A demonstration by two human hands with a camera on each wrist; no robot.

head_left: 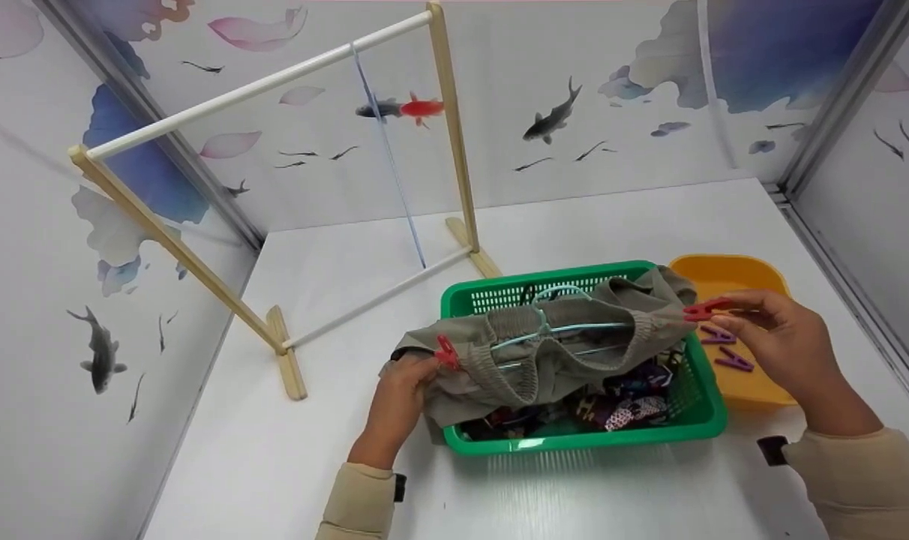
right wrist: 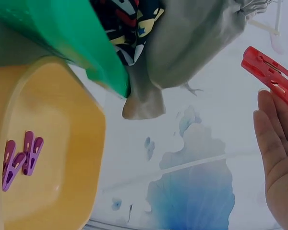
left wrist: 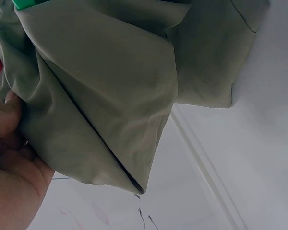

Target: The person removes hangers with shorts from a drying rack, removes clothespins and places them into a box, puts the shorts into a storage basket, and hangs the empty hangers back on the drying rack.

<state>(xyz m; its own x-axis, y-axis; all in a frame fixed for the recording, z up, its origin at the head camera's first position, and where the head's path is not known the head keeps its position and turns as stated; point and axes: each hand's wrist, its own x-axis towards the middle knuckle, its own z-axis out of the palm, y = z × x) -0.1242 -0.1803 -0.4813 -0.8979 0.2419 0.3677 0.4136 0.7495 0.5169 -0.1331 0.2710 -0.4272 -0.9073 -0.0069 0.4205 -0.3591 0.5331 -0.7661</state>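
Grey-green elastic-waist trousers (head_left: pixel 559 375) lie across a green basket (head_left: pixel 583 444), with a light blue hanger (head_left: pixel 544 324) inside their waistband. One red clothespin (head_left: pixel 447 352) is clipped at the waistband's left side. Right beside it, my left hand (head_left: pixel 396 401) grips the trouser fabric, which drapes past the fingers in the left wrist view. My right hand (head_left: pixel 792 341) pinches a second red clothespin (right wrist: pixel 269 75) between thumb and fingers. In the head view its tip overlaps the right end of the waistband; the right wrist view shows it apart from the cloth.
Patterned clothes (head_left: pixel 627 405) fill the green basket. To its right stands a yellow bin (head_left: pixel 732 268) holding purple clothespins (right wrist: pixel 32 152). A wooden rack (head_left: pixel 454 135) with a white top bar (head_left: pixel 267 84) stands at the back left, a thin blue rod (head_left: pixel 391 157) hanging from it. Printed panels enclose the table.
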